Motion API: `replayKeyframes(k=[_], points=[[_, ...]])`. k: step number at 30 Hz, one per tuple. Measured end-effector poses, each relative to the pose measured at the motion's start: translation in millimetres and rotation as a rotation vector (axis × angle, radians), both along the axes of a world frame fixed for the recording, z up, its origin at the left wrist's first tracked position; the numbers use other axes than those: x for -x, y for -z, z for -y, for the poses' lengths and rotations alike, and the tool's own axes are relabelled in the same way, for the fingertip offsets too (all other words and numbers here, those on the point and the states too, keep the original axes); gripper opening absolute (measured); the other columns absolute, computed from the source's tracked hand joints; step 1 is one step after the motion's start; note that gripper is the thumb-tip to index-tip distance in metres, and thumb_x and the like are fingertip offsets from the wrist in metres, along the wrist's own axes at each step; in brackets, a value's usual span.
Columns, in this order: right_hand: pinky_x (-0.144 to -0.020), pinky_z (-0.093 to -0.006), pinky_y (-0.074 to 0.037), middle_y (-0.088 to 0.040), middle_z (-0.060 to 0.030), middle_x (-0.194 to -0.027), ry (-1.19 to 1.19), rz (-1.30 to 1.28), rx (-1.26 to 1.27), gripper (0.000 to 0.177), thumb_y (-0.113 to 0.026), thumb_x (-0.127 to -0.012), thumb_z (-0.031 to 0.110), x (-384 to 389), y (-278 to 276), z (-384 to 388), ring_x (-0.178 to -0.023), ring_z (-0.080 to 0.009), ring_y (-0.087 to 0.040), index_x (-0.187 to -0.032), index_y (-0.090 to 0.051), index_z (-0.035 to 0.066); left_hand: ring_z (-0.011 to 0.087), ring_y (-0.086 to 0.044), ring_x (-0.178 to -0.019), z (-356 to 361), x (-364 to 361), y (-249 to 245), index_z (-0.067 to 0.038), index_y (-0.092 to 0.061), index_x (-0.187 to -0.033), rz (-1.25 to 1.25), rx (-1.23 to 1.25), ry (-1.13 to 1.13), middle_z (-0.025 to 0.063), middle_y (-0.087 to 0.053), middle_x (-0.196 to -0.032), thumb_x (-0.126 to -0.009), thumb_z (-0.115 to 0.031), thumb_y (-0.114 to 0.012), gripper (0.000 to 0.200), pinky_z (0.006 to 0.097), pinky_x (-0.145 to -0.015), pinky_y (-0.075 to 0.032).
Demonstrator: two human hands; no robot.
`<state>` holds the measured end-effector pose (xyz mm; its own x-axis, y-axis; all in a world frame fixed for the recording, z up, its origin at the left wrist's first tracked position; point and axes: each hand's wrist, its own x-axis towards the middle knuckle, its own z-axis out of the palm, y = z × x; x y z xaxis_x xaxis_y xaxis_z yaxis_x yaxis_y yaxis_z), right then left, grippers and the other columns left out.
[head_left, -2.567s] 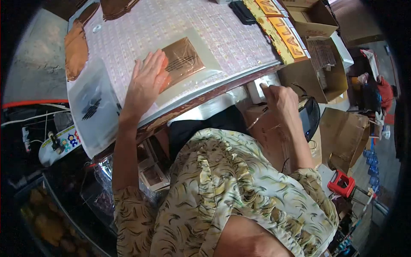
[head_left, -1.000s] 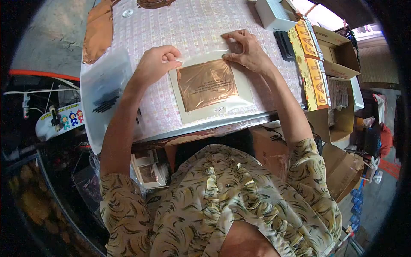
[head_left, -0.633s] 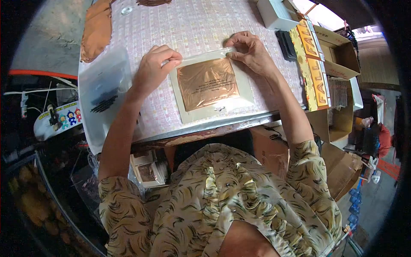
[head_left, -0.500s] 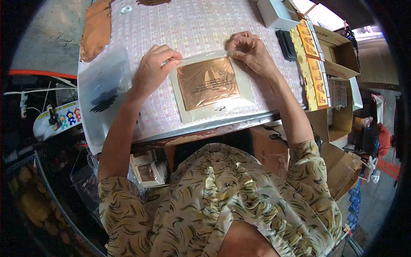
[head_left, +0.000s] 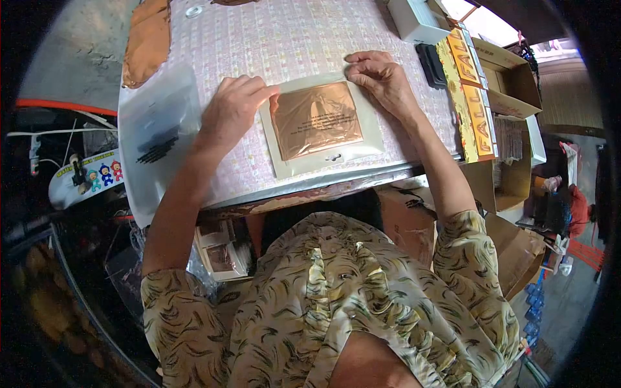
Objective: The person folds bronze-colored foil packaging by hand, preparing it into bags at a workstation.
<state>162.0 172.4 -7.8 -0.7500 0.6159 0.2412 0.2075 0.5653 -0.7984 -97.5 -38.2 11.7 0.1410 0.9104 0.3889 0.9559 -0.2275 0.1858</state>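
Note:
A clear plastic packet (head_left: 280, 169) lies on the table in front of me, with a pale backing and a hang hole at its near edge. Inside it is a shiny copper-coloured sheet (head_left: 317, 139) with dark print. My left hand (head_left: 238, 107) is closed at the packet's upper left corner, thumb and forefinger pinching its edge. At the opposite top corner is my right hand (head_left: 387, 84), fingers curled and thumb against the packet's edge; the exact contact is small and partly hidden.
Clear plastic bags (head_left: 155, 123) lie at the table's left, below a brown sheet (head_left: 147, 42). A black object (head_left: 431, 66) and a white box (head_left: 417, 22) are at the right. Yellow cartons marked FALL (head_left: 475, 90) line the right edge, with open cardboard boxes (head_left: 511, 74) beyond.
The packet's top edge, stretched between both hands before, now lies flatter. The packet has shifted slightly. My left hand has moved a little lower.

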Motion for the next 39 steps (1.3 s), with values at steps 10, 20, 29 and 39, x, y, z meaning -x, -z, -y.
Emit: replayKeyframes(k=[10, 20, 29, 39], points=[[-0.128, -0.0532, -0.014, -0.057, -0.0062, -0.149, -0.086, 0.474, -0.722, 0.046, -0.053, -0.103, 0.050, 20.6, -28.5, 54.2, -0.147, -0.0297, -0.041, -0.131, -0.066, 0.016, 0.0204, -0.063, -0.095, 6.6, -7.9, -1.3, -0.009, -0.069, -0.113, -0.100, -0.034, 0.014, 0.0033, -0.063, -0.095, -0.085, -0.005, -0.060, 0.029, 0.0352, -0.087, -0.046], [-0.127, -0.0462, -0.018, -0.044, -0.0131, -0.159, -0.029, 0.501, -0.709, 0.070, -0.038, -0.106, 0.055, 30.0, -1.9, 96.4, -0.150, -0.0260, -0.036, -0.153, -0.043, 0.004, 0.0236, -0.065, -0.102, 17.0, -11.8, -1.1, -0.007, -0.069, -0.122, -0.044, -0.055, -0.002, 0.0044, -0.068, -0.107, -0.086, -0.004, -0.059, 0.038, 0.0372, -0.086, -0.049], [-0.126, -0.0483, -0.019, -0.035, -0.0070, -0.165, 0.095, 0.608, -0.692, 0.064, -0.037, -0.108, 0.050, -24.6, -0.6, 62.9, -0.153, -0.0251, -0.031, -0.159, -0.036, 0.010, 0.0299, -0.066, -0.104, 25.4, -13.3, 2.4, -0.005, -0.070, -0.123, 0.162, -0.044, -0.003, 0.0101, -0.069, -0.113, -0.087, 0.006, -0.055, 0.040, 0.0398, -0.089, -0.055], [-0.125, -0.0512, -0.018, -0.038, -0.0139, -0.163, 0.197, 0.488, -0.636, 0.062, -0.039, -0.109, 0.044, -28.2, 17.8, 68.1, -0.152, -0.0310, -0.032, -0.158, -0.034, 0.007, 0.0377, -0.068, -0.100, -58.4, -28.0, -1.3, -0.005, -0.073, -0.097, 0.218, 0.114, -0.288, 0.0189, -0.072, -0.105, -0.094, -0.030, -0.064, 0.027, 0.0454, -0.088, -0.054]])
